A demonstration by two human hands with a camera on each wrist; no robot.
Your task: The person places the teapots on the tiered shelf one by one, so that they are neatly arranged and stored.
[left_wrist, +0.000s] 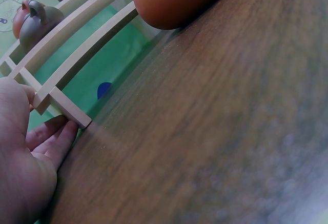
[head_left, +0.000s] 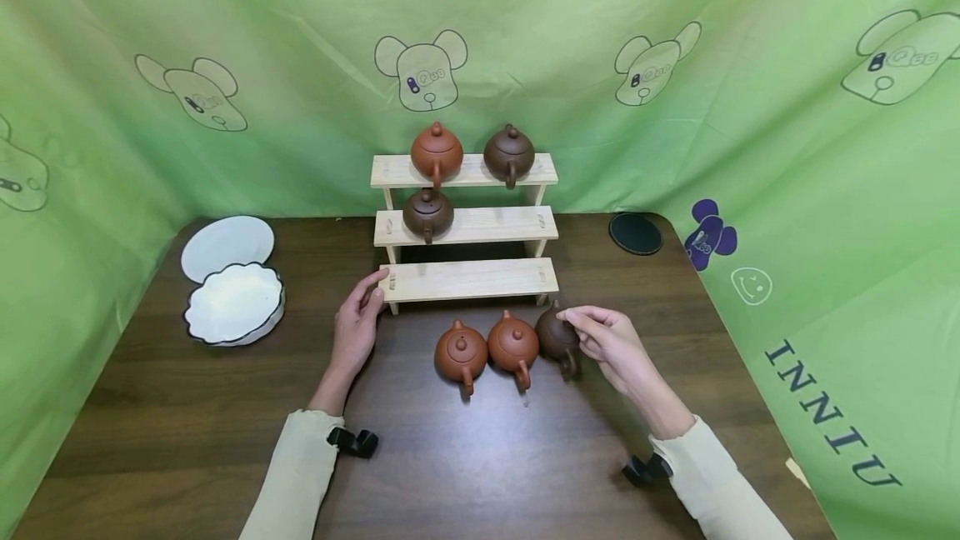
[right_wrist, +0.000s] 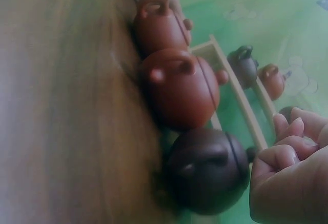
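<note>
Dark brown, the round teapot (head_left: 556, 340) sits on the table (head_left: 450, 473), toward five o'clock from the wooden stand (head_left: 468, 279), with two reddish teapots (head_left: 512, 347) at its nine o'clock. Near its lid, the right hand's (head_left: 615, 348) fingers curl around nothing; the left hand's (head_left: 355, 336) grip the stand's nine o'clock end.

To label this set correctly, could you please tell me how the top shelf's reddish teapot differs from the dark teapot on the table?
The reddish teapot is brick red, while the dark teapot is deep brown. The reddish teapot stands on the top shelf, while the dark teapot sits on the table. The right hand partly hides the dark teapot in the head view; no hand is near the reddish teapot. Both are rounded.
</note>
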